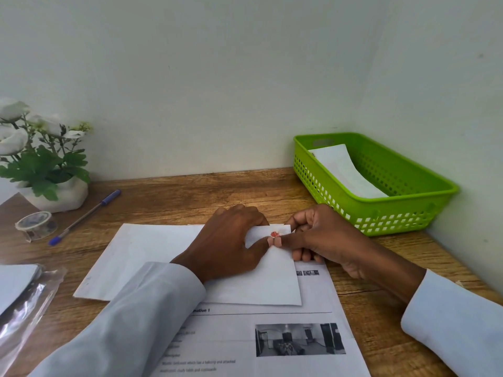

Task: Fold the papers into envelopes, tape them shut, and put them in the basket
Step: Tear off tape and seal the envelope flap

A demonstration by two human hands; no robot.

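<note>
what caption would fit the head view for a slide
Both hands, left and right, press tape onto a folded paper envelope beside a green basket.

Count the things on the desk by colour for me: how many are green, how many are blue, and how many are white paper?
Green: 1, the basket
Blue: 1, the pen
White paper: 4, the envelope in the basket, the envelope being taped, the blank sheet, the printed sheet
Total: 6

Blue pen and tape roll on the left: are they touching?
Apart. The head view shows a strip of bare wooden desk between the blue pen and the tape roll along its length.
</note>
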